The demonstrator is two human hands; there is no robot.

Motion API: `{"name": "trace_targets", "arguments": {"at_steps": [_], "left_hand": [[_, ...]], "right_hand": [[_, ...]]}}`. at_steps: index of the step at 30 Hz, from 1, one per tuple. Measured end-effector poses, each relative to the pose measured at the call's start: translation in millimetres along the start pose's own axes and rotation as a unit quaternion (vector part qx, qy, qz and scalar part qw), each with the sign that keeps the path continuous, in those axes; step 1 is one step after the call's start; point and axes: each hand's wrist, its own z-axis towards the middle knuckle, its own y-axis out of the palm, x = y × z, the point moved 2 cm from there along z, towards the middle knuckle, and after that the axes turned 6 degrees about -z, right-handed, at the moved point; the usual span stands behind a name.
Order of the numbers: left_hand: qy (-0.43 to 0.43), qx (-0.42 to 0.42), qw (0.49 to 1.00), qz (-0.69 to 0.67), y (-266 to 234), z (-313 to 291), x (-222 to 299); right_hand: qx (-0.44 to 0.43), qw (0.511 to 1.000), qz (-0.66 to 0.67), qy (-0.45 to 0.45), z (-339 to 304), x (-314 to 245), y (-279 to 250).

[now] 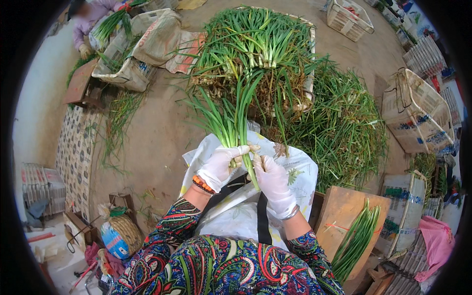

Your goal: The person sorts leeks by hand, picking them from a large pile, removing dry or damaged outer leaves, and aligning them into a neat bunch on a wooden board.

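Note:
A small bunch of green garlic [227,129], long flat leaves with pale stems, is gripped in my left hand [220,164], which wears a thin white glove. One thicker stalk [249,169] slants down between my hands, its pale end pointing toward my lap. My right hand [273,183], gloved too, has thumb and fingers pinched at that stalk's side; the exact fingertip contact is partly hidden. Both hands are above a white patterned apron [300,172] spread over my lap. Just beyond them, a large heap of green garlic [255,44] with brown roots overfills a basket [311,59].
Loose leaves are piled on the floor [339,128] at right. A wooden board [327,221] beside me bears a bunch of trimmed green stalks [356,241]. Plastic baskets [418,110] stand farther right. At far left another person [93,22] handles greens near a crate [125,73].

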Motion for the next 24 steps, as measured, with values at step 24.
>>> {"name": "trace_targets", "arguments": {"at_steps": [24], "left_hand": [[-0.053, -0.015, 0.996, -0.070, 6, -3, -2]], "right_hand": [[-0.186, 0.944, 0.238, 0.135, 7, 1, -4]]}}
